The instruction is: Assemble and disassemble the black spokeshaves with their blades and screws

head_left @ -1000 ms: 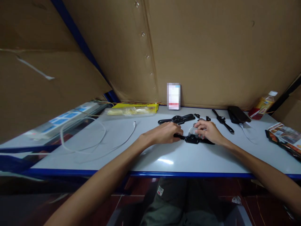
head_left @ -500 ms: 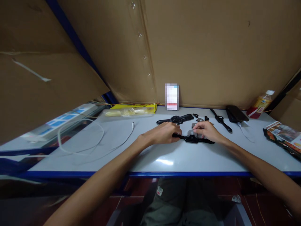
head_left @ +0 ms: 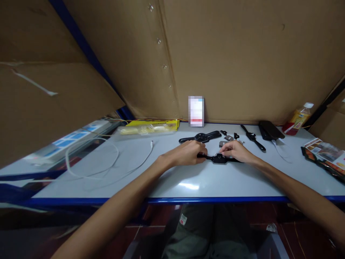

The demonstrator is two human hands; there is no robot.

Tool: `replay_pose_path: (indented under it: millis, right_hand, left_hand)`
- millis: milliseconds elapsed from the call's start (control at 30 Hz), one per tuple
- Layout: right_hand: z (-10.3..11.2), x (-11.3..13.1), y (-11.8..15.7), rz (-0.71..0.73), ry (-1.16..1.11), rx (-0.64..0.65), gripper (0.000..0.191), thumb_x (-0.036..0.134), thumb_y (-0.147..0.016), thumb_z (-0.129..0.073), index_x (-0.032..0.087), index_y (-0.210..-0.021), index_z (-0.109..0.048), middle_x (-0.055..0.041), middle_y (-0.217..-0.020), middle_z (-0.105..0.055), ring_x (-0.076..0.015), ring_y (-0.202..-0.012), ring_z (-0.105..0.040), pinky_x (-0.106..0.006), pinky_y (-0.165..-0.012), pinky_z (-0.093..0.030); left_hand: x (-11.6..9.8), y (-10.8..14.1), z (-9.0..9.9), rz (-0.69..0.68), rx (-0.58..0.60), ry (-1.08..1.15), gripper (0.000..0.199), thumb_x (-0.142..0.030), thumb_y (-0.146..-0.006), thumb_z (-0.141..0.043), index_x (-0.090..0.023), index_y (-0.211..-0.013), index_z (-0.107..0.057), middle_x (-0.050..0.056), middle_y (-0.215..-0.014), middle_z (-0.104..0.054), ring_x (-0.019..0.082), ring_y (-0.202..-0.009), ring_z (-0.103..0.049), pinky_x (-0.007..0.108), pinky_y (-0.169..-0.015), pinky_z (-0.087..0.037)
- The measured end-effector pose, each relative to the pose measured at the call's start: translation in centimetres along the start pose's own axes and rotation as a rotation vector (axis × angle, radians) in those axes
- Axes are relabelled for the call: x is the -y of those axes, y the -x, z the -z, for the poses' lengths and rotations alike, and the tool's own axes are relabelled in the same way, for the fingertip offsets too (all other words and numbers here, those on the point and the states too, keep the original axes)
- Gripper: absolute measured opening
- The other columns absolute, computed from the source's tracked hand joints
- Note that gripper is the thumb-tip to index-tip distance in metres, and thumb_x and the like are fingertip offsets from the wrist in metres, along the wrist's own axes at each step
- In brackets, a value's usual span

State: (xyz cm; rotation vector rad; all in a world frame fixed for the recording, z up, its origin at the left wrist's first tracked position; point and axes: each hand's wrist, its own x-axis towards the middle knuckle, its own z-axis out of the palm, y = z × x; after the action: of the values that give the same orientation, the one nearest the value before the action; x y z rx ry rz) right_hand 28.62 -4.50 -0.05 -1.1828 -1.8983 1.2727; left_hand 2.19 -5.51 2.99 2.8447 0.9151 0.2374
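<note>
My left hand [head_left: 191, 152] is closed around the left handle of a black spokeshave [head_left: 219, 158] lying level near the table's middle. Over its central body, my right hand [head_left: 237, 151] pinches what looks like a thin metal blade, mostly hidden by the fingers. Just beyond that hand lie a loose grey blade [head_left: 222, 144] and another small metal plate [head_left: 229, 138]. Two small black cap pieces sit farther back, one of them a black cap [head_left: 236, 136], with small screws [head_left: 242, 141] close by.
Other black spokeshaves [head_left: 201, 137] lie behind my left hand, and a single spokeshave [head_left: 253, 138] to the right. A phone [head_left: 196, 111] leans on the cardboard wall. Around these are a dark case [head_left: 271, 130], bottle [head_left: 299, 118], white cable [head_left: 140, 163] and power strip [head_left: 72, 140].
My right fingers have lowered closer to the spokeshave's body, and the grey plate at their tips now shows only as a sliver. My left hand keeps its hold.
</note>
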Motion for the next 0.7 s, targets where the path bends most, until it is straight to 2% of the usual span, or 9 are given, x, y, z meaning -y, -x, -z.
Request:
replay_pose_path:
  millis: [367, 567, 633, 700]
  right_hand:
    - [0.1, 0.3, 0.2, 0.034, -0.025, -0.018, 0.009, 0.02, -0.068, -0.067, 0.019, -0.076, -0.069, -0.002, -0.067, -0.065, -0.0177, -0.067, -0.06, -0.031, -0.063, -0.044]
    - [0.0, 0.4, 0.3, 0.039, 0.027, -0.008, 0.009, 0.022, -0.072, -0.068, 0.019, -0.08, -0.07, -0.0029, -0.071, -0.069, -0.0175, -0.066, -0.062, -0.029, -0.057, -0.045]
    - [0.8, 0.7, 0.4, 0.077, 0.144, -0.074, 0.009, 0.023, -0.077, -0.067, 0.019, -0.082, -0.072, -0.0037, -0.075, -0.072, -0.0178, -0.068, -0.064, -0.03, -0.062, -0.048]
    - [2.3, 1.2, 0.6, 0.149, 0.351, -0.244, 0.013, 0.024, -0.084, -0.063, 0.019, -0.086, -0.075, -0.0054, -0.082, -0.076, -0.019, -0.076, -0.068, -0.031, -0.073, -0.05]
  left_hand:
    - [-0.4, 0.0, 0.1, 0.051, 0.03, -0.073, 0.014, -0.024, -0.087, -0.059, -0.022, -0.091, -0.072, 0.005, -0.096, -0.072, 0.02, -0.083, -0.064, 0.031, -0.068, -0.039]
    - [-0.5, 0.0, 0.2, 0.05, 0.035, -0.077, 0.013, -0.024, -0.087, -0.06, -0.022, -0.091, -0.072, 0.005, -0.095, -0.071, 0.02, -0.083, -0.064, 0.032, -0.067, -0.038]
    - [-0.5, -0.1, 0.2, 0.054, 0.038, -0.076, 0.012, -0.025, -0.087, -0.06, -0.022, -0.091, -0.071, 0.005, -0.096, -0.071, 0.021, -0.084, -0.064, 0.031, -0.068, -0.038]
    - [-0.5, -0.1, 0.2, 0.059, 0.042, -0.075, 0.013, -0.027, -0.088, -0.06, -0.022, -0.092, -0.071, 0.005, -0.097, -0.072, 0.021, -0.085, -0.064, 0.031, -0.068, -0.038]
